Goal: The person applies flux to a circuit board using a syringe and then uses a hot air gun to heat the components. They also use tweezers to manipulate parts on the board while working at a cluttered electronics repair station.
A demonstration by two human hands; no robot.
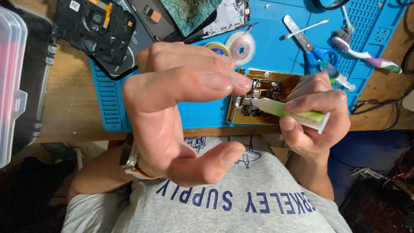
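Syringe (289, 110) sits in the right hand (312, 118), fingers wrapped around the barrel like a pen, thumb under it. It's a pale green tube with a white cap end sticking out past the knuckles, and the tip points down at the circuit board (261, 97). Held low and close like that, looks like it's for control over a tiny spot.

Board rests on a gold-coloured plate (241, 121), which lies on the blue mat (267, 47) right at the near edge of the table (69, 99), close to the person's chest.

The left hand (172, 112) is up in the air near the camera, holding nothing. Fingers curled in a loose C, thumb apart from the fingertips, the index tip reaching toward the board's top edge. Can't tell if it actually touches, since it's much closer to the lens.

Other stuff got pushed to the far side of the mat: blue-handled scissors (312, 47), a toothbrush (366, 56), a second syringe (336, 75), a solder wick reel (240, 45), and an opened phone (95, 30) near the far left corner. Clear plastic box (10, 82) off the left edge.
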